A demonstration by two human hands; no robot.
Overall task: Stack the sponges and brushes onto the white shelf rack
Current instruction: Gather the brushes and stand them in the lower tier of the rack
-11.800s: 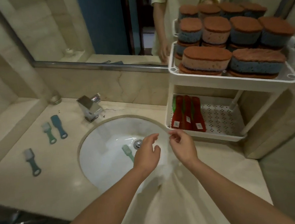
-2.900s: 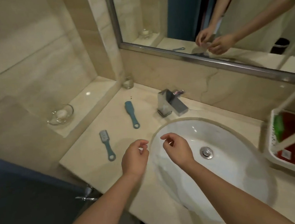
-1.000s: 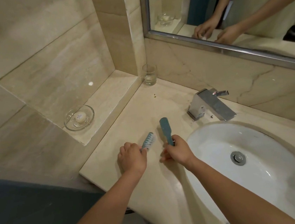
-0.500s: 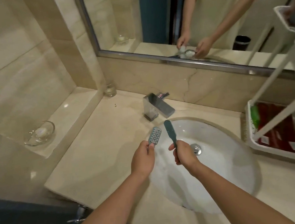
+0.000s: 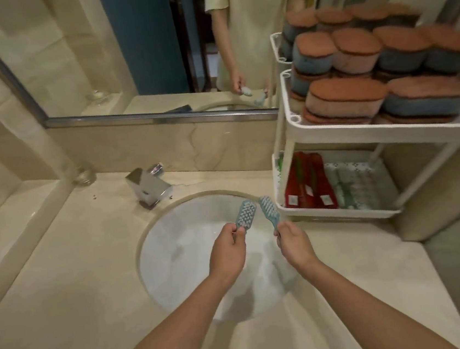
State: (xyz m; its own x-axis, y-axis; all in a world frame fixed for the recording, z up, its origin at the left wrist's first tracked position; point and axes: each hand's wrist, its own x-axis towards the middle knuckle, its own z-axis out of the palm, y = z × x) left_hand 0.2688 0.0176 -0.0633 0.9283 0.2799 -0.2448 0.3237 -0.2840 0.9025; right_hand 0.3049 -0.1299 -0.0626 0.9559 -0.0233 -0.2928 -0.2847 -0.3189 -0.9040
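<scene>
Both hands pinch brush handles over the sink (image 5: 159, 268) at frame centre: left hand (image 5: 227, 250) holds the pale brush (image 5: 245, 217), right hand (image 5: 293, 242) the teal brush (image 5: 270, 212), heads pointing up-frame. Right of them stands the white shelf rack (image 5: 339, 212); its lower tier, already holding red brushes (image 5: 307, 184), lies nearer the right hand.
</scene>
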